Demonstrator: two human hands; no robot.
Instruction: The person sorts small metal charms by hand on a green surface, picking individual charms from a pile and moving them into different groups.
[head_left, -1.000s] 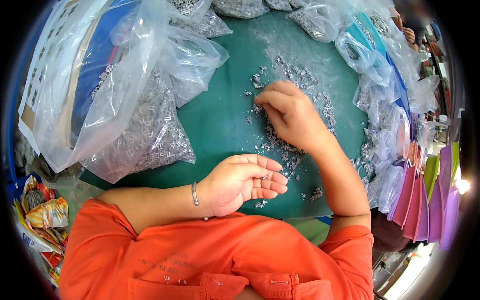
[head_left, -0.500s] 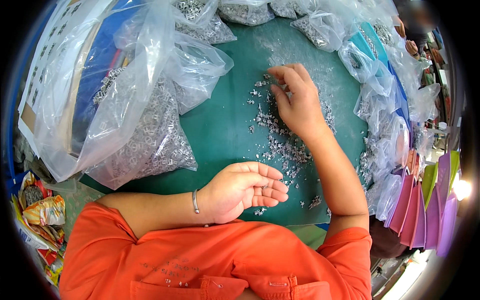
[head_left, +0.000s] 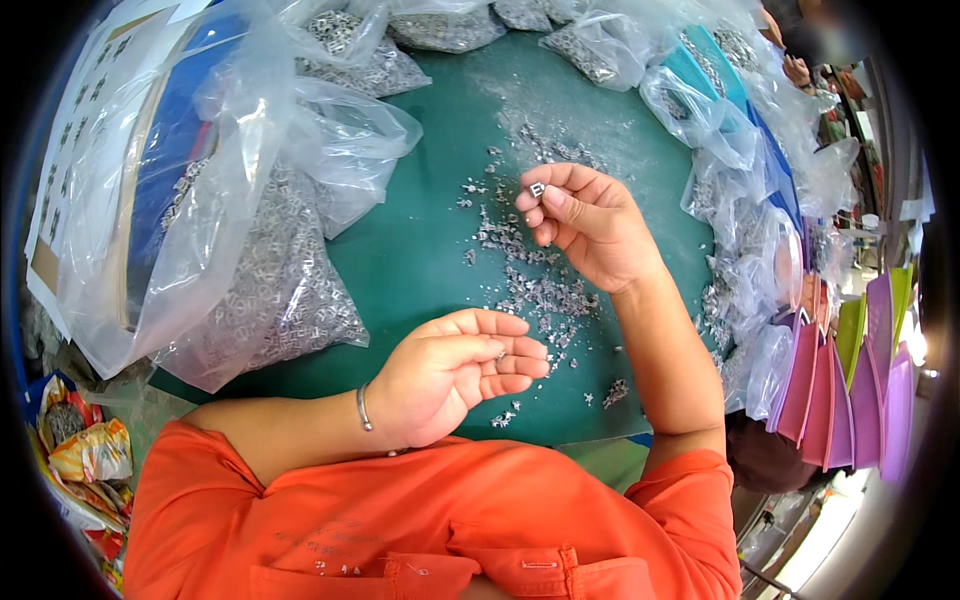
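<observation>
My right hand [head_left: 592,222] is raised over the table, pinching a small square metal part [head_left: 537,189] between thumb and fingertips. Lower and to the left, my left hand [head_left: 447,375] is turned palm up with its fingers loosely cupped. A tiny grey metal piece [head_left: 501,355] shows at its thumb tip, partly covered by the fingers. Beneath and between both hands lies a scattered pile of small grey metal parts [head_left: 545,296] on the green tabletop [head_left: 420,250]. A smaller clump of parts [head_left: 615,393] lies nearer to me, below my right forearm.
A large clear bag of metal parts [head_left: 290,270] stands at the left. More filled bags [head_left: 445,28] line the far edge. Along the right are a teal tray [head_left: 705,65] and crumpled plastic bags [head_left: 755,255]. Pink and purple bins [head_left: 825,395] stand beyond them.
My right hand has drawn back toward me from the far parts and turned, and a square metal part now shows in its pinch. My left hand stays cupped. The whole view has shifted slightly.
</observation>
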